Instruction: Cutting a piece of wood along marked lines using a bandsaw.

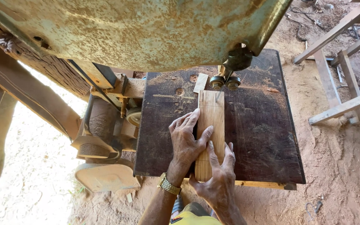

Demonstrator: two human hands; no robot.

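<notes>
A narrow wooden board lies lengthwise on the dark saw table, its far end up against the band saw blade and showing thin cuts. My left hand presses flat on the board's left edge, with a gold wristwatch on that wrist. My right hand grips the board's near end, fingers spread over its top. The blade guide rollers sit just beyond the board's far end.
The rusty green saw housing overhangs the table's far side. A small wood offcut lies left of the blade. Wooden frames stand on the sawdust floor at right. A drive wheel and belt sit left of the table.
</notes>
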